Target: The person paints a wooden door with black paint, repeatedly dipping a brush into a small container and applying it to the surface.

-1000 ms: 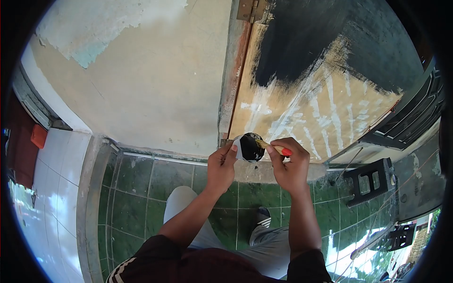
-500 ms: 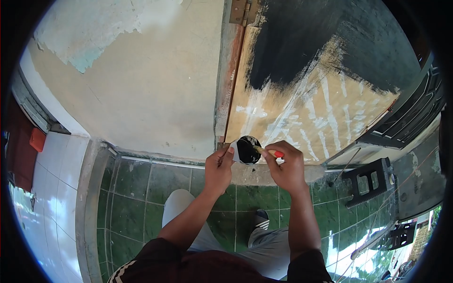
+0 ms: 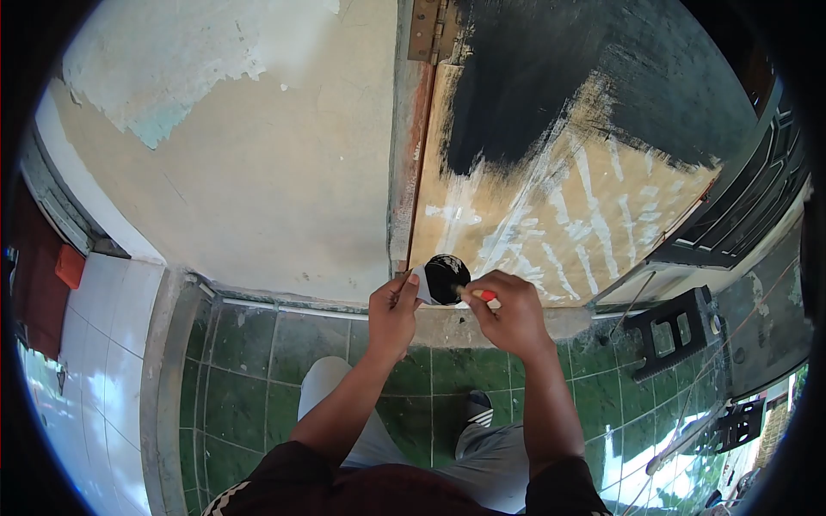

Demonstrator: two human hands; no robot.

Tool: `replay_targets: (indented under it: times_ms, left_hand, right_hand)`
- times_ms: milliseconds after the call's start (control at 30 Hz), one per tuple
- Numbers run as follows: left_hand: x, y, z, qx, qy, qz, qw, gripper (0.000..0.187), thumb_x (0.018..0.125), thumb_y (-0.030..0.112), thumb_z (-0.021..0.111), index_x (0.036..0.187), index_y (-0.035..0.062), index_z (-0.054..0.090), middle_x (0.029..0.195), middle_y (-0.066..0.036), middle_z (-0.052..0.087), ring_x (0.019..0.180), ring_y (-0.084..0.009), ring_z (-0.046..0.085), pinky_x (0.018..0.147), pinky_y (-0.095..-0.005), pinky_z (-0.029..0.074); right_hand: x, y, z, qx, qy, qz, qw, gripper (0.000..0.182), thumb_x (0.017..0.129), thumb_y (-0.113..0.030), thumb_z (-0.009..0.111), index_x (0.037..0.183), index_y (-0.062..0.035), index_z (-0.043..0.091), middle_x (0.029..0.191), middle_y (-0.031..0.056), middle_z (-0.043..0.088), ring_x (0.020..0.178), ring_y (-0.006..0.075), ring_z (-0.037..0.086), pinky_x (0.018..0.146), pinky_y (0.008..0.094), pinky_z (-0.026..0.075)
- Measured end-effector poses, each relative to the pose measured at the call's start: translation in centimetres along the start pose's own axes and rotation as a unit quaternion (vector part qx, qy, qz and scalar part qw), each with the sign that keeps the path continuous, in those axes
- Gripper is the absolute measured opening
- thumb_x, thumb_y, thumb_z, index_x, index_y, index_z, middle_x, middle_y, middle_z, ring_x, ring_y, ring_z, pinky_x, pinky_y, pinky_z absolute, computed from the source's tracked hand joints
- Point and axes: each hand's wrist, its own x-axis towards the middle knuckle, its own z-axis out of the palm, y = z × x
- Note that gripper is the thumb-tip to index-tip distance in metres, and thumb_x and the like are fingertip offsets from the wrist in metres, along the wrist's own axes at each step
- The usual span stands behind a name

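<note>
Gripping a paint cup — left fingers, clasping a brush — right fingers, part-blackened door ahead, wall beside it.

Green floor tiles, peeling wall

Door: black above, tan below, crossed by white streaks. Wall: cream, with a pale blue-green patch at upper left. Floor: green tiles with light grout lines. Paint: black. Brush: red on the handle. Trousers: light grey. Sandal: dark, striped white. Hinge: brown.
</note>
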Motion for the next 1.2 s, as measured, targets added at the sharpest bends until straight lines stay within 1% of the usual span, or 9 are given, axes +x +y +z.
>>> replay_targets:
  times_ms: [133, 433, 533, 667, 767, 867, 1000, 1100, 1200]
  left_hand:
    - [0.2, 0.5, -0.4, -0.004, 0.006, -0.007, 1.0, 0.037, 0.111, 0.028, 0.063, 0.129, -0.0036, 0.073, 0.104, -0.003, 0.074, 0.093, -0.0082, 0.065, 0.087, -0.027, 0.056]
    - [0.3, 0.4, -0.4, -0.02, 0.007, -0.001, 1.0, 0.037, 0.111, 0.028, 0.064, 0.127, -0.0045, 0.074, 0.101, -0.002, 0.073, 0.091, -0.0078, 0.065, 0.086, -0.0269, 0.056]
    - [0.4, 0.6, -0.4, -0.028, 0.007, 0.004, 1.0, 0.037, 0.111, 0.028, 0.064, 0.126, -0.0043, 0.074, 0.1, -0.002, 0.073, 0.091, -0.0075, 0.065, 0.086, -0.0267, 0.056]
    - [0.3, 0.5, -0.6, -0.028, 0.008, 0.001, 1.0, 0.036, 0.111, 0.028, 0.064, 0.123, -0.004, 0.075, 0.098, -0.002, 0.072, 0.091, -0.0074, 0.065, 0.085, -0.0267, 0.056]
    - [0.4, 0.2, -0.7, -0.037, 0.018, -0.008, 0.999, 0.035, 0.11, 0.028, 0.065, 0.121, -0.0037, 0.075, 0.097, -0.002, 0.072, 0.09, -0.0073, 0.065, 0.084, -0.027, 0.056]
    - [0.8, -0.1, -1.3, -0.042, 0.022, 0.001, 0.999, 0.036, 0.11, 0.029, 0.066, 0.119, -0.0047, 0.075, 0.096, -0.002, 0.071, 0.09, -0.0075, 0.065, 0.083, -0.0272, 0.056]
    - [0.9, 0.5, -1.5, -0.044, 0.027, -0.009, 0.999, 0.037, 0.11, 0.028, 0.066, 0.122, -0.0061, 0.074, 0.099, -0.002, 0.071, 0.089, -0.0081, 0.065, 0.083, -0.0282, 0.057]
    - [1.0, 0.5, -1.9, -0.053, 0.031, -0.015, 0.998, 0.039, 0.11, 0.028, 0.066, 0.124, -0.0071, 0.073, 0.103, -0.004, 0.072, 0.09, -0.0087, 0.065, 0.085, -0.0289, 0.058]
    - [1.4, 0.5, -1.9, -0.06, 0.019, -0.017, 0.998, 0.037, 0.11, 0.028, 0.066, 0.122, -0.0061, 0.073, 0.105, -0.005, 0.073, 0.093, -0.0107, 0.067, 0.088, -0.031, 0.058]
  right_hand:
    - [0.1, -0.5, 0.3, 0.047, 0.07, -0.008, 0.996, 0.011, 0.088, -0.007, 0.082, 0.097, -0.0045, 0.078, 0.091, 0.0115, 0.077, 0.077, 0.0318, 0.074, 0.07, 0.0389, 0.058]
    - [-0.4, 0.2, 0.7, 0.01, -0.002, 0.016, 1.0, 0.013, 0.086, -0.005, 0.083, 0.098, -0.0031, 0.077, 0.092, 0.0129, 0.077, 0.079, 0.0315, 0.074, 0.07, 0.0389, 0.057]
    - [-0.2, -0.5, 0.8, 0.035, 0.072, -0.005, 0.997, 0.012, 0.087, -0.005, 0.083, 0.097, -0.0033, 0.077, 0.092, 0.0121, 0.077, 0.079, 0.0318, 0.074, 0.071, 0.0386, 0.057]
    - [-0.2, -0.2, 0.8, -0.011, -0.02, -0.01, 1.0, 0.012, 0.086, -0.005, 0.083, 0.097, -0.0042, 0.077, 0.092, 0.0124, 0.077, 0.08, 0.0337, 0.073, 0.072, 0.0397, 0.057]
    - [0.1, -1.1, 0.9, 0.044, 0.067, -0.028, 0.996, 0.013, 0.086, -0.004, 0.083, 0.097, -0.0037, 0.077, 0.092, 0.0129, 0.077, 0.079, 0.0333, 0.073, 0.072, 0.0391, 0.057]
    - [0.1, -0.7, 0.8, 0.012, -0.013, -0.014, 1.0, 0.015, 0.085, -0.002, 0.083, 0.098, -0.0022, 0.077, 0.091, 0.0134, 0.077, 0.08, 0.0325, 0.074, 0.073, 0.0387, 0.057]
    - [0.0, -1.0, 0.9, 0.079, 0.061, 0.007, 0.995, 0.014, 0.086, -0.002, 0.083, 0.099, -0.0018, 0.077, 0.092, 0.0147, 0.077, 0.081, 0.0312, 0.074, 0.073, 0.037, 0.058]
    - [-0.2, -0.1, 1.5, 0.04, -0.01, 0.006, 0.999, 0.015, 0.087, -0.001, 0.083, 0.101, -0.0018, 0.077, 0.094, 0.016, 0.077, 0.083, 0.0305, 0.075, 0.074, 0.036, 0.058]
    - [-0.2, -0.5, 1.6, 0.089, 0.035, 0.032, 0.995, 0.016, 0.087, 0.0, 0.083, 0.102, -0.0013, 0.077, 0.096, 0.0167, 0.077, 0.086, 0.03, 0.076, 0.076, 0.0357, 0.059]
